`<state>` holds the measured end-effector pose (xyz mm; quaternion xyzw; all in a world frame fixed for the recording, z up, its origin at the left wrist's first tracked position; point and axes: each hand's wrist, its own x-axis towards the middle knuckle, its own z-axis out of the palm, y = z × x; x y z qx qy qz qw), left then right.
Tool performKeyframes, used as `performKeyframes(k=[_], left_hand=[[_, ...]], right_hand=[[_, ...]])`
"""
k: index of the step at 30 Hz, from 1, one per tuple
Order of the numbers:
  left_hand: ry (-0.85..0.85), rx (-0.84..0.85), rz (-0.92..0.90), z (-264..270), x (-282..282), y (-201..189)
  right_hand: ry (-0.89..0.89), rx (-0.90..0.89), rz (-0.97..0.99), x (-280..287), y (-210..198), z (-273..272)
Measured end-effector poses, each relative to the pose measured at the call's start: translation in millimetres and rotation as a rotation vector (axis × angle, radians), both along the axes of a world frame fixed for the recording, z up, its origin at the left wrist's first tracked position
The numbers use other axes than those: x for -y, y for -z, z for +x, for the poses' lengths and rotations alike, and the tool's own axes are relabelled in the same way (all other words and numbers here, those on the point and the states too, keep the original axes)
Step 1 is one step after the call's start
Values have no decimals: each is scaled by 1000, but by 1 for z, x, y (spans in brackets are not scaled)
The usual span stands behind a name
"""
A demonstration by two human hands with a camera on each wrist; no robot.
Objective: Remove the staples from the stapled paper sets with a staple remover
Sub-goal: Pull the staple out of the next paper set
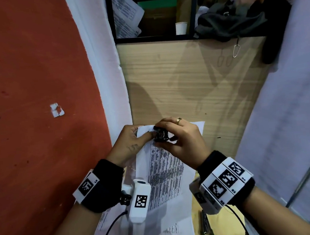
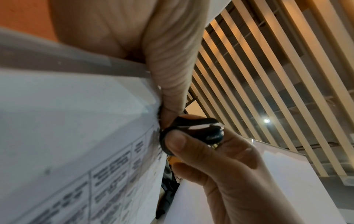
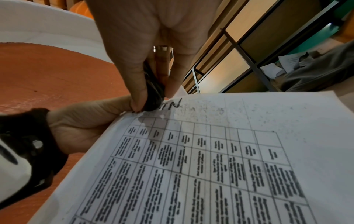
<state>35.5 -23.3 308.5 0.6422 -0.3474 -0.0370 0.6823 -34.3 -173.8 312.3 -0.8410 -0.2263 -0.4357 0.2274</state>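
Note:
A stapled paper set point(image 1: 165, 173) printed with a table lies on the wooden desk, its top left corner lifted. My left hand point(image 1: 133, 139) pinches that corner point(image 3: 126, 115) between thumb and fingers. My right hand point(image 1: 177, 136) grips a black staple remover point(image 1: 161, 135) and squeezes it against the same corner. In the left wrist view the remover point(image 2: 193, 130) sits between my right thumb and fingers at the paper edge point(image 2: 95, 136). In the right wrist view the remover point(image 3: 153, 91) bites the sheet point(image 3: 229, 151) near some handwriting. The staple itself is hidden.
More printed sheets point(image 1: 158, 227) lie under the set near the desk's front edge. A dark pen-like tool point(image 1: 205, 224) lies at the right on the desk point(image 1: 184, 78). A shelf at the back holds a paper cup point(image 1: 181, 27), papers and dark cloth point(image 1: 232, 22). An orange wall point(image 1: 39, 107) stands at left.

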Motion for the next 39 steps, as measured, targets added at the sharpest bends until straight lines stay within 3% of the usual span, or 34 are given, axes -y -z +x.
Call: performKeyframes(k=[9, 39], left_hand=[[23, -10, 46, -2, -3, -4], [6, -80, 31, -7, -7, -4]], right_hand=[[5, 3, -107, 1, -5, -2], [-21, 27, -80, -3, -13, -1]])
